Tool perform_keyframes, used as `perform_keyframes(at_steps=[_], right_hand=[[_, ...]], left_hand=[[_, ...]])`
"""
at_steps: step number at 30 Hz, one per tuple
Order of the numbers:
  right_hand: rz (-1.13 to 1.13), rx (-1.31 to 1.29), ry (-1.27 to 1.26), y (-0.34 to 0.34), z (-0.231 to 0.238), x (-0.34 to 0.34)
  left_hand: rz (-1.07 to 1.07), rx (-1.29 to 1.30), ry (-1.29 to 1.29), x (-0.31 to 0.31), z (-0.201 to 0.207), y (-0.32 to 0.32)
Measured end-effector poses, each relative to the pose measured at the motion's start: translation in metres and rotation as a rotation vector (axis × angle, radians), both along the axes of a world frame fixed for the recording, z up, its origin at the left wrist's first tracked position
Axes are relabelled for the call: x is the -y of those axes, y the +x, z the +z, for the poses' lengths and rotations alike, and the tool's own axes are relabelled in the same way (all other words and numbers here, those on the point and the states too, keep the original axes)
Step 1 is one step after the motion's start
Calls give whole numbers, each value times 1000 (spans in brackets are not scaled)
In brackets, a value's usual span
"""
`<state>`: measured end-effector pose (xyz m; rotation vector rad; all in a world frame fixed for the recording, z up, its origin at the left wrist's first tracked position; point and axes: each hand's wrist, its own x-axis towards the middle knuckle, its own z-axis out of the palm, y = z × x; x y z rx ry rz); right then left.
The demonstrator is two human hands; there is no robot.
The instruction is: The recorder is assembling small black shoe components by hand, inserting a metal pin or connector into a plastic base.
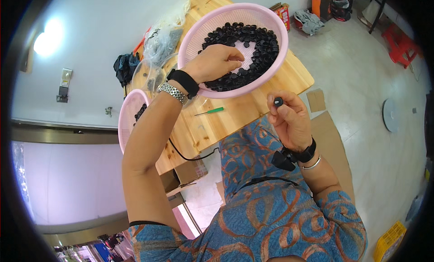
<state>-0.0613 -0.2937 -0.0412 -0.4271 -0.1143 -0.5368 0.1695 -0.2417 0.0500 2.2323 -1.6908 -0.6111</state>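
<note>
My left hand (217, 62) reaches over a large pink plastic basket (186, 45). Its fingers are loosely curled and a little apart, with nothing visible between them. Many small round black plastic pieces (264, 49) lie in the basket, ringed around a bare patch of its mesh floor beside my fingertips. Out past the table's right-hand edge, my right hand (291, 122) pinches one small black round plastic piece (278, 101) between thumb and fingers. A light spot shows on the face of that piece; its exact kind is too small to make out.
A green-handled screwdriver (212, 111) lies on the wooden table (239, 113) near the basket. Farther left, a second pink basket (124, 122) holds more black pieces. Clear plastic bags (162, 43) sit behind my left forearm. A black cable (181, 154) hangs at the table's edge.
</note>
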Motion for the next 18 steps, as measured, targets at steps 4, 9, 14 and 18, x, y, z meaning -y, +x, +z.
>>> perform_keyframes(at_steps=[4, 9, 14, 18], right_hand=[[50, 100, 16, -1, 0, 5], [33, 78, 56, -5, 0, 7], [40, 70, 62, -7, 2, 9], [44, 103, 83, -6, 2, 13]], left_hand=[[15, 38, 4, 2, -2, 6], [23, 85, 34, 5, -4, 7], [-13, 153, 37, 7, -5, 8], [-18, 194, 112, 11, 2, 2]])
